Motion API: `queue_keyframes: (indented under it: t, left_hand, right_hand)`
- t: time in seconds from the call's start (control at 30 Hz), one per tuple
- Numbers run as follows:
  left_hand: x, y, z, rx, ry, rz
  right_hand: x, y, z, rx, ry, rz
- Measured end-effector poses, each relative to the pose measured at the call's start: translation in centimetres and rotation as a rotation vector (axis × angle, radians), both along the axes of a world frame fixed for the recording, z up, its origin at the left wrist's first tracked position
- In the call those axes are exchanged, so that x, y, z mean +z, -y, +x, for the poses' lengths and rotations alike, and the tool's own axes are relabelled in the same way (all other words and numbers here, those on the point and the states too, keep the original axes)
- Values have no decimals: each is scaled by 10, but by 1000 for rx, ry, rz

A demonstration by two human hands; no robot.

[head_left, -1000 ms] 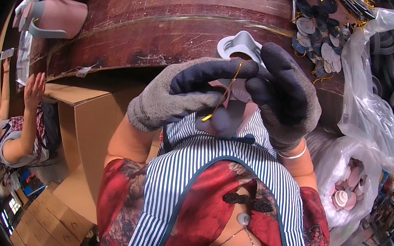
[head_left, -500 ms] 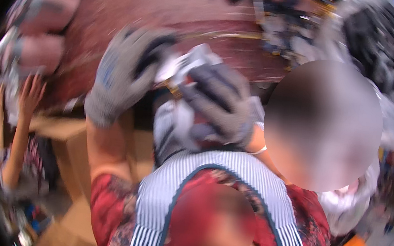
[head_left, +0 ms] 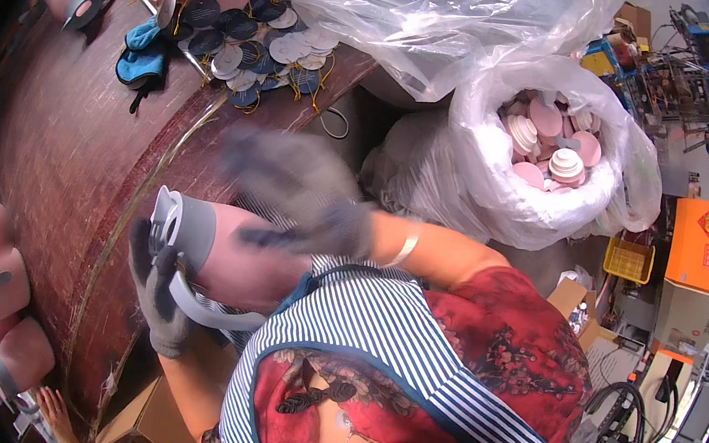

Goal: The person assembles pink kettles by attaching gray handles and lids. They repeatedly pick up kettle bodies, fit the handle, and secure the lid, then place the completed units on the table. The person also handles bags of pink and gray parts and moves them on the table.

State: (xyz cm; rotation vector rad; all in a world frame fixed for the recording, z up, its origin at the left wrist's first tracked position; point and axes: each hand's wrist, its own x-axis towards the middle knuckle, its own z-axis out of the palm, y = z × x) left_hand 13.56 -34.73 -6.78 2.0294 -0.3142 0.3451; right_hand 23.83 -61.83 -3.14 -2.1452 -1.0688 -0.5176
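A pink jug [head_left: 257, 254] with a grey collar, grey lid and grey handle lies tilted against my apron, its lid end toward the table. My gloved left hand [head_left: 156, 290] grips this jug at the lid end, with fingers over the grey lid [head_left: 167, 221] and beside the handle. Just above the jug's body, my gloved right hand [head_left: 309, 194] is smeared by motion, so its fingers cannot be made out clearly. Close to the table edge lies a pile of round tags [head_left: 247, 53], dark and white, with yellow strings.
A blue-and-black cloth item [head_left: 142, 58] lies on the reddish table [head_left: 64, 133]. Other pink jugs [head_left: 20, 353] line its left side, near another person's hand [head_left: 56, 415]. A plastic-lined sack [head_left: 489, 167] of pink and white parts stands right. Below is a cardboard box [head_left: 158, 419].
The view has swung right, showing the tags and sack more fully. Both hands were together at a white item; now my left hand grips the jug's lid end and my right hand is apart, moving.
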Motion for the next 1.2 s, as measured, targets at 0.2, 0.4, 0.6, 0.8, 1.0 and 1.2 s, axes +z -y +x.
queue_keyframes:
  t: [0.2,0.4,0.6,0.8,1.0,1.2]
  left_hand:
    - [-9,-3,-4,-32,5,69]
    - [51,31,-30,412,-85,-566]
    - [74,75,-37,587,-260,-63]
    - [62,62,-53,186,-227,-325]
    - [49,75,-68,206,-107,-178]
    - [39,57,-53,22,7,-170]
  right_hand:
    - [-11,295,4,-906,-35,-846]
    - [-43,404,39,-823,67,-1384]
    - [53,309,28,-1046,56,-911]
    - [80,127,5,-80,-603,392]
    - [45,29,-6,556,-776,243]
    - [27,26,22,918,-1168,185]
